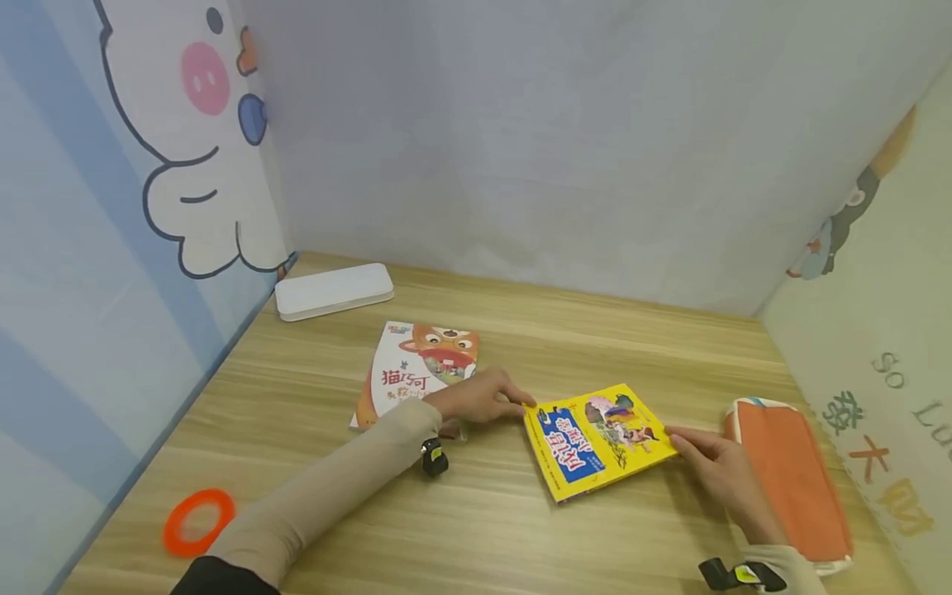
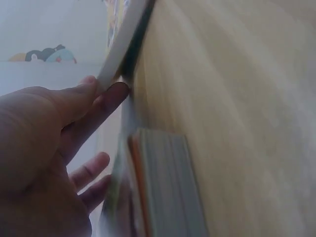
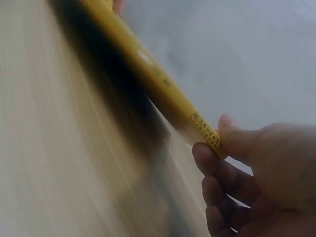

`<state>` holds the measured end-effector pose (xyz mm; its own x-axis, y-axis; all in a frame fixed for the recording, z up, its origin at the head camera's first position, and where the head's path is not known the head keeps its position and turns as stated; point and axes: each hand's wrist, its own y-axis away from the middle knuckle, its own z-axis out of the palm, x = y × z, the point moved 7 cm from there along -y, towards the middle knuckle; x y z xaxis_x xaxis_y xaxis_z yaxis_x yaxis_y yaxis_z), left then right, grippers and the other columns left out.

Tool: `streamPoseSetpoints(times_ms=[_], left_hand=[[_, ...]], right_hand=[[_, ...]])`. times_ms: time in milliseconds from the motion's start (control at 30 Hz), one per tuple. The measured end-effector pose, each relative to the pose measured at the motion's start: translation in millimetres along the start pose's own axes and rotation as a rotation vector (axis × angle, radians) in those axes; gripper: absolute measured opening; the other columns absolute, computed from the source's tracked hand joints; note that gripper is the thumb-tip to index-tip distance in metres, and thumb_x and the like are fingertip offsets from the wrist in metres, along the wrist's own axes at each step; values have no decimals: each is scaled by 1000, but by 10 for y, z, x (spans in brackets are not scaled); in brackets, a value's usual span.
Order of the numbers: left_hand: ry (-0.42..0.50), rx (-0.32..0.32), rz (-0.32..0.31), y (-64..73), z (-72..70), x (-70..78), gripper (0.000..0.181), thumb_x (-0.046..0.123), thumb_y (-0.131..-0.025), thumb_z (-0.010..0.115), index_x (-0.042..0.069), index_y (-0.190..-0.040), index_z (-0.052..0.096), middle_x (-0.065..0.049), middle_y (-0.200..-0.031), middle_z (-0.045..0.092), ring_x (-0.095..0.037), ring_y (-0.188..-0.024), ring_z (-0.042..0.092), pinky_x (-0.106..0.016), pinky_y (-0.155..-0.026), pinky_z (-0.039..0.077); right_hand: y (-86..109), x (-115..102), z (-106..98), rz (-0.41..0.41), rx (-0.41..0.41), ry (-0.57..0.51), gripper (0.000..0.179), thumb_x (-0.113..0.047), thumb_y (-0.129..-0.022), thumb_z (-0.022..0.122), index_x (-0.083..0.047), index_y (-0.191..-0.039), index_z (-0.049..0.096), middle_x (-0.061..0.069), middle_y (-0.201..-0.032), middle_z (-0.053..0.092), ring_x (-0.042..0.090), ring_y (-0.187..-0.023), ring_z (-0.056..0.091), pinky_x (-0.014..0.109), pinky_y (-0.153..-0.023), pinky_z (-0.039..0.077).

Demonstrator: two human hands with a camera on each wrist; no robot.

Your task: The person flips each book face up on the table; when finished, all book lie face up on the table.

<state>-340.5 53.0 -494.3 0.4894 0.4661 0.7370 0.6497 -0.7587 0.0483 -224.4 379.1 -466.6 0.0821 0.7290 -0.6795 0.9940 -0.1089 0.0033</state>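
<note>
A yellow book [image 1: 602,442] with a blue title panel is held between both hands, raised off the wooden table in the right wrist view. My left hand [image 1: 483,397] pinches its left corner between thumb and forefinger, the other fingers spread below in the left wrist view. At the opposite side my right hand [image 1: 717,471] pinches the yellow spine [image 3: 163,84] near its end with thumb and curled fingers. Partly behind the left forearm lies a white and orange book [image 1: 416,364] with a cartoon animal on its cover; its page edges [image 2: 173,182] show close by the left hand.
A white case [image 1: 335,291] lies at the table's back left corner. Right of the right hand is an orange pouch [image 1: 792,479]. An orange ring [image 1: 197,523] lies front left, beside the left sleeve. Walls border the table [image 1: 476,537] at back and both sides.
</note>
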Motion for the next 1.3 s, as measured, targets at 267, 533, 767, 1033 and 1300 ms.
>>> streamPoseSetpoints(times_ms=[267,533,767,1033,1300], left_hand=[[-41,43,-41,39,-52,-99,26,32,-99,69,24,-122,77,2,-110,65,-13,-100,47,-30,-86,40],[-16,29,-43,42,-67,-105,28,32,-98,71,23,-124,76,2,-115,66,-12,-103,47,-32,-90,40],[7,13,11,48,-79,-81,32,32,-98,71,20,-127,74,3,-117,73,-12,-108,55,-36,-97,44],[43,47,-56,125,-141,-146,34,36,-97,71,23,-128,74,3,-123,71,-18,-119,55,-44,-105,46],[40,148,8,196,-302,-107,36,32,-100,69,18,-132,71,-5,-135,66,-27,-137,48,-53,-112,45]], right_hand=[[23,82,33,55,-47,70,46,-41,-104,59,-6,-132,70,20,-138,66,10,-120,64,25,-98,51],[20,-1,81,-66,-55,199,40,-34,-98,71,-7,-127,73,23,-122,73,31,-103,73,30,-78,56],[39,-5,120,-78,-124,205,59,-34,-86,83,-3,-134,67,13,-100,78,7,-75,60,21,-62,45],[61,-101,103,-102,-164,375,67,-49,-76,87,-9,-128,73,1,-78,74,12,-71,61,28,-61,46],[81,-192,167,-204,-137,425,63,-49,-75,88,-11,-123,75,-3,-73,54,10,-66,43,25,-59,35]])
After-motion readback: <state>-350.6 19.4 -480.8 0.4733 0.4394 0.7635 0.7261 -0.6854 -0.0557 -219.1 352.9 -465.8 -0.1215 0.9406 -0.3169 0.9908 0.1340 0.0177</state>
